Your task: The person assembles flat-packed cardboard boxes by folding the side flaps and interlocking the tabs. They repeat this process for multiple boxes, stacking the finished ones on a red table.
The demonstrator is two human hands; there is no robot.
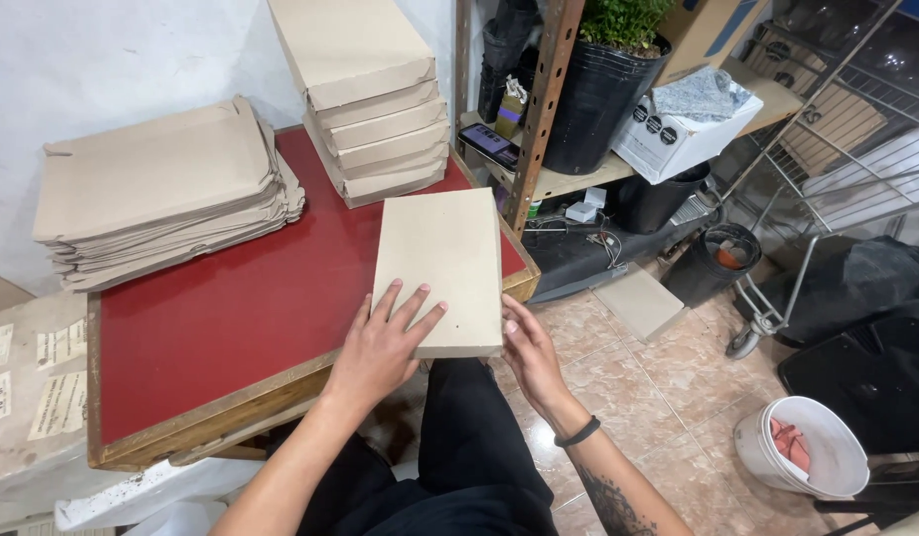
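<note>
Leftmost, a flat stack (161, 189) lies on the red table (211, 318) at upper left; a taller stack (375, 99) stands upper centre. Mid-frame, the left hand (380, 347) lies flat, fingers spread, on a tan box (444, 268) at the table's near right corner. The right hand (529, 352) presses open against the box's right edge. A white bucket (802, 447) sits lower right.

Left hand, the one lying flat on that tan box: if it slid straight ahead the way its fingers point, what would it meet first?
The left hand points up along the flat box it rests on. Beyond that box's far edge, the first thing looks like the stack of folded boxes at the back of the red table, though depth is uncertain.
</note>
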